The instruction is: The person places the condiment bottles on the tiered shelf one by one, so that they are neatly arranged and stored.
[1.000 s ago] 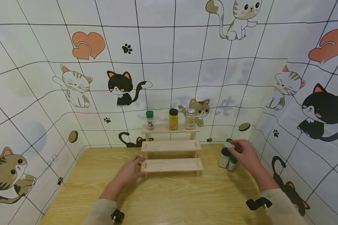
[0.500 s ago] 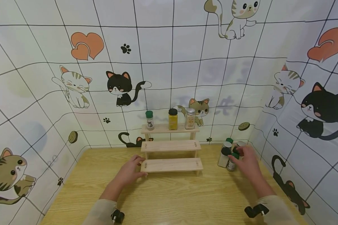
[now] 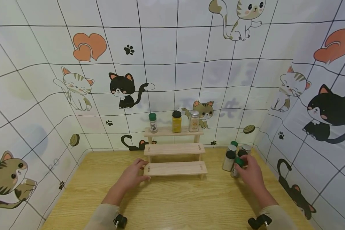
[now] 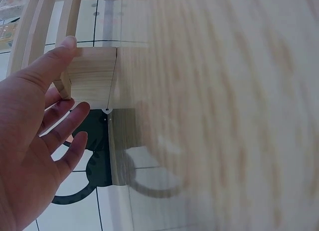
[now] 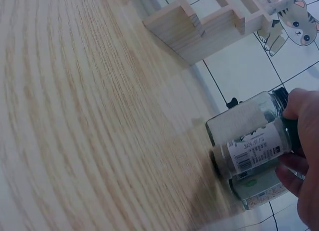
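My left hand [image 3: 131, 175] grips the left end of the lowest step of a three-step wooden shelf rack [image 3: 175, 169]. In the left wrist view, its thumb lies on the edge of the step and one finger touches the other side. At the right, my right hand [image 3: 250, 171] pinches the green cap [image 3: 239, 162] of a small spice jar [image 5: 254, 149] with a printed white label. That jar stands in a cluster of jars. Beside it is a black-capped jar of white contents [image 3: 228, 161]; another black-capped jar [image 3: 242, 153] is partly hidden by my fingers.
On the top step stand a green-capped jar [image 3: 153, 123], a black-capped yellow jar [image 3: 176, 122] and a silver-capped jar [image 3: 194, 121]. Silver-capped jars [image 3: 246, 148] and a green cap [image 3: 234, 143] show behind the cluster. A cat-print wall covering [image 3: 161, 76] encloses the wooden table [image 3: 172, 204].
My right hand has come down and toward me, from the rear jars to the front green-capped jar, and its fingers have closed on the cap. The left hand stays on the rack.
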The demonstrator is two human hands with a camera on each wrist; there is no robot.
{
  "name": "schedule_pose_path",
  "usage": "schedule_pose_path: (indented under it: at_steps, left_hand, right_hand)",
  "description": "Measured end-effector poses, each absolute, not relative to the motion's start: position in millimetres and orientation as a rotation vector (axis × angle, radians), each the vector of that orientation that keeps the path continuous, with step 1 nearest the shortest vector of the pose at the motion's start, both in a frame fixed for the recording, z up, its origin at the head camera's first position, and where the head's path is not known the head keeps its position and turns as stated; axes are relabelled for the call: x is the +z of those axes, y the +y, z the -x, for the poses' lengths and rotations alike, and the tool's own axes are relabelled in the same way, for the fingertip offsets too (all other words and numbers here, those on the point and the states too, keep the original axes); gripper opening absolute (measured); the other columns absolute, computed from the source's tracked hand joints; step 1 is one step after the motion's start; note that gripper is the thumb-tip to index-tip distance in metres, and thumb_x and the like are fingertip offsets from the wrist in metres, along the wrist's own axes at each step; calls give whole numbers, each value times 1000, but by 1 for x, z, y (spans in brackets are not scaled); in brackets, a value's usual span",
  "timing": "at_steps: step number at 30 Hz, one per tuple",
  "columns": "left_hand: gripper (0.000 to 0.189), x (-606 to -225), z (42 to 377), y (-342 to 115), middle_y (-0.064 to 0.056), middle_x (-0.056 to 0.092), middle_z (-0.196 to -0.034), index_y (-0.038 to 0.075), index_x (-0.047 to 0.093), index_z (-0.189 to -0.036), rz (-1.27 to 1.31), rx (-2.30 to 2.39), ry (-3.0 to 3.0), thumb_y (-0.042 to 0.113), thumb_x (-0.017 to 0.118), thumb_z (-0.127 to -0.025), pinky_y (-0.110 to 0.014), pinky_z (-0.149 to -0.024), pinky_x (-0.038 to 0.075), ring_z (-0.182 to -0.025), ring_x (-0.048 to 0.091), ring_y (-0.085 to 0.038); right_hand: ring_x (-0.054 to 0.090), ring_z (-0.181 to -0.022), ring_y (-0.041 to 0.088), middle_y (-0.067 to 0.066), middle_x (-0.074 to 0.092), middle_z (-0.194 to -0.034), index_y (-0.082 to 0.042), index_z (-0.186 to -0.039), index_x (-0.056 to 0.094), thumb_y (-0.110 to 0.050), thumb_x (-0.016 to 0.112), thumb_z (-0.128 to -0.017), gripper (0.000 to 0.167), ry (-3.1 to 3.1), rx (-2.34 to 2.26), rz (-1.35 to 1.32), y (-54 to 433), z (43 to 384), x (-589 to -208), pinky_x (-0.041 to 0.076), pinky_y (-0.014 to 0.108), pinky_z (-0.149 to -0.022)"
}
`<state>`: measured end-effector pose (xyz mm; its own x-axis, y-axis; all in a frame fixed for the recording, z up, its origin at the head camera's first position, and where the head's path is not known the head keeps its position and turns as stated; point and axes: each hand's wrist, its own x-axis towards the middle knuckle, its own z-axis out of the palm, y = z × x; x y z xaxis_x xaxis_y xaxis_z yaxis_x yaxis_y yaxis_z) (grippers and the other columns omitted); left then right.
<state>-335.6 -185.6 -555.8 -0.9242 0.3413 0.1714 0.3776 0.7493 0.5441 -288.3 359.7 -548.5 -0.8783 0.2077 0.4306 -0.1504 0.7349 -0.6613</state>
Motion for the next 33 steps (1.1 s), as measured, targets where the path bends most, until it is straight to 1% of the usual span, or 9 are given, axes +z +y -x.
schedule_pose_path:
  at_steps: [3, 6, 11, 13, 15, 19, 24, 29, 33]
  left_hand:
    - [66, -558, 337, -186, -3, 60, -137, 10, 67, -146, 591, -910, -2881, 30, 96, -90, -53, -98, 60, -120, 71, -28]
    - [65, -560, 337, -187, -1, 60, -137, 11, 67, -146, 582, -916, -2882, 29, 96, -90, -53, -98, 60, -121, 71, -27]
    - [65, -561, 338, -187, -1, 59, -138, 11, 67, -146, 568, -926, -2882, 28, 96, -90, -52, -99, 59, -122, 70, -27]
    - [65, -561, 338, -187, -1, 59, -138, 11, 67, -146, 567, -926, -2881, 28, 96, -90, -52, -99, 59, -122, 70, -26]
    - [65, -561, 338, -187, -1, 59, -138, 11, 67, -146, 569, -930, -2880, 28, 96, -90, -52, -99, 59, -121, 70, -26]
    - [65, -561, 338, -187, -2, 60, -138, 11, 67, -146, 575, -932, -2879, 28, 96, -90, -53, -100, 59, -121, 71, -27]
    - [66, -560, 337, -187, -4, 60, -139, 10, 66, -147, 587, -923, -2881, 29, 96, -91, -54, -100, 59, -121, 71, -28]
    - [66, -560, 337, -187, -4, 59, -139, 10, 66, -147, 601, -913, -2879, 29, 95, -91, -54, -98, 60, -121, 71, -28]
    - [65, -560, 337, -187, -2, 59, -139, 12, 66, -148, 600, -915, -2885, 29, 94, -92, -53, -99, 59, -122, 71, -26]
  right_hand:
    - [65, -106, 33, 21, 63, -122, 3, -126, 64, -7, 79, -100, 32, -2411, 1025, 9, 358, 286, -547, 51, 14, -74]
    - [63, -106, 23, 17, 65, -123, 1, -127, 64, -7, 79, -100, 32, -2385, 1050, -16, 355, 286, -544, 48, 9, -75]
    - [58, -103, 3, 15, 67, -122, -1, -129, 66, -5, 80, -100, 33, -2353, 1090, -110, 349, 288, -535, 49, 8, -78]
    - [58, -104, -1, 15, 67, -123, -1, -129, 66, -4, 80, -100, 33, -2344, 1103, -166, 345, 290, -531, 50, 8, -79]
    - [59, -105, -2, 15, 68, -123, -2, -129, 67, -4, 80, -100, 32, -2344, 1100, -217, 341, 291, -526, 50, 9, -80]
    - [61, -104, 1, 15, 70, -121, -2, -129, 68, -2, 80, -100, 31, -2348, 1093, -296, 334, 294, -516, 51, 10, -80]
    - [65, -100, 7, 15, 71, -117, -3, -130, 68, -1, 79, -101, 32, -2360, 1113, -359, 323, 300, -504, 54, 15, -79]
    - [69, -95, 20, 14, 70, -118, -4, -134, 67, -5, 76, -104, 31, -2390, 1171, -414, 308, 306, -489, 59, 25, -78]
    - [69, -100, 25, 14, 68, -121, -3, -136, 66, -3, 73, -105, 32, -2388, 1205, -499, 293, 314, -479, 60, 30, -84]
